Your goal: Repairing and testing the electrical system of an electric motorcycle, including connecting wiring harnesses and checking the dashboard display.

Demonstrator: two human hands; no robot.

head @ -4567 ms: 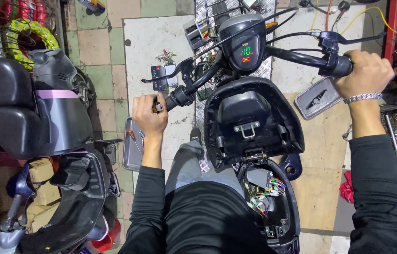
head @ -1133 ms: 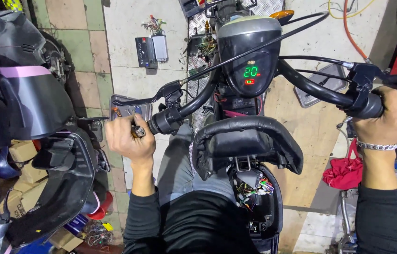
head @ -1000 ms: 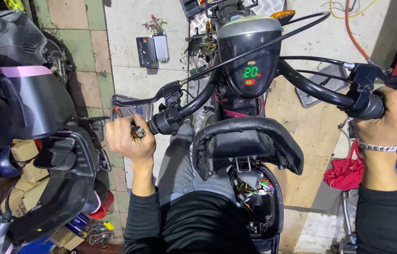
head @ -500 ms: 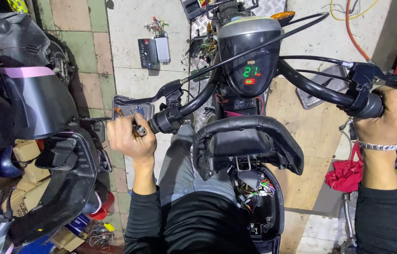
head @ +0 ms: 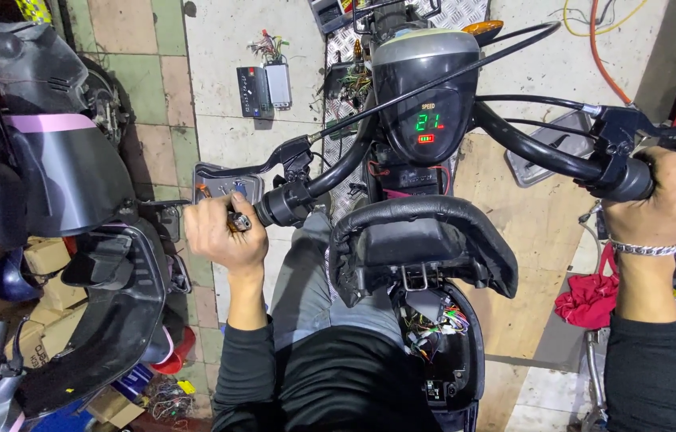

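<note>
I look down on a black electric scooter with its body panels off. My left hand is closed around the bare left end of the handlebar, just outside the black switch housing. My right hand, with a metal bracelet at the wrist, grips the right handlebar grip beside the brake lever mount. Between them the round dashboard shows lit green digits and a red battery mark. A loose black inner panel sits below it, over exposed coloured wiring.
A second black scooter with a pink stripe stands close on the left, cardboard boxes behind it. A small controller box with wires lies on the floor ahead. A red cloth and a grey tray lie at right on plywood.
Since the oldest frame the view has shifted and the handlebar looks turned. In the last second both hands have held their grips; only the green digits on the dashboard changed.
</note>
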